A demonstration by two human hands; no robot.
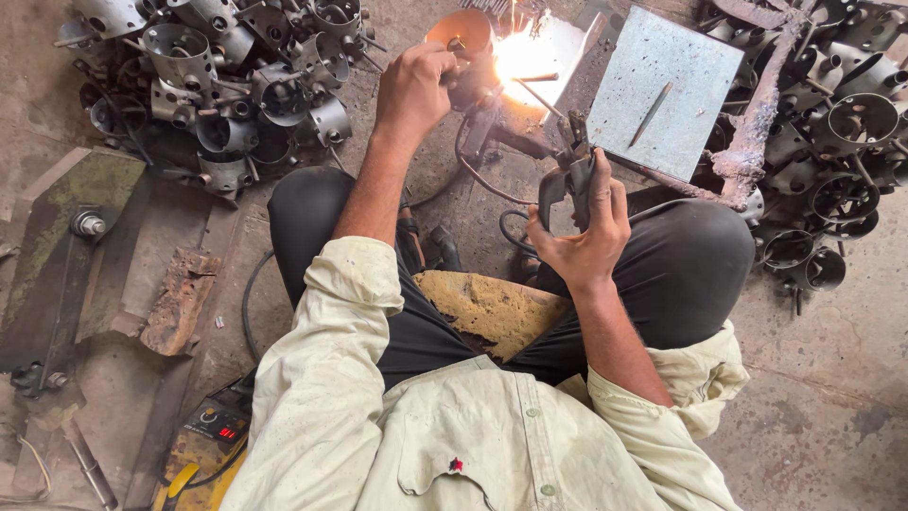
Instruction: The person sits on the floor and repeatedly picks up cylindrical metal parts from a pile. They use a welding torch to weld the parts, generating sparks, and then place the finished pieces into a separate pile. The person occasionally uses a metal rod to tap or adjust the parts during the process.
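Note:
My left hand (pixel 413 87) grips a round metal cylinder part (pixel 461 34) and holds it steady on the floor in front of me. My right hand (pixel 584 237) is closed around a welding electrode holder (pixel 570 172), whose thin rod (pixel 541 97) reaches up to the part. A bright white arc with sparks (pixel 523 55) burns where the rod's tip meets the metal. A black cable (pixel 478 175) loops from the holder down between my knees.
A heap of grey metal cylinder parts (pixel 227 80) lies at the left, another heap (pixel 842 123) at the right. A flat steel plate (pixel 662 90) with a loose rod (pixel 653 114) lies right of the arc. A yellow welding machine (pixel 203 454) stands lower left.

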